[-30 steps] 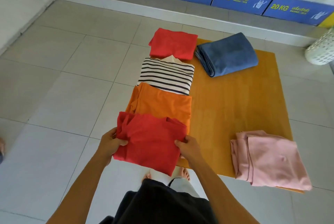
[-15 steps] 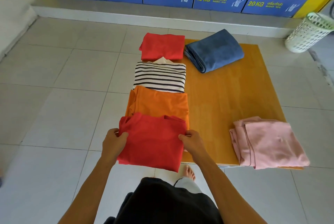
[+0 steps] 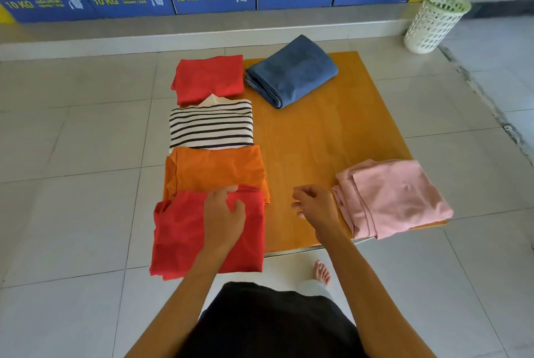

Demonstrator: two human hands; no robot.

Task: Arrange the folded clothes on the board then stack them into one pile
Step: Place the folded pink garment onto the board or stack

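Resting L hand (image 3: 224,213) flat on near red shirt (image 3: 185,239), R hand (image 3: 313,204) loosely curled, empty, over board (image 3: 318,132).

bare forearms, no sleeves; black top (image 3: 268,320), pale trouser leg (image 3: 313,288), bare foot (image 3: 321,272)

Left hand (image 3: 224,213) flat on near red fold (image 3: 185,236), lower centre. Right hand (image 3: 315,207) loosely curled, empty, over bare board (image 3: 312,137). Orange (image 3: 213,168), striped (image 3: 211,123), far red (image 3: 209,78) folds in column above; blue fold (image 3: 291,71) upper centre; pink fold (image 3: 393,198) right.
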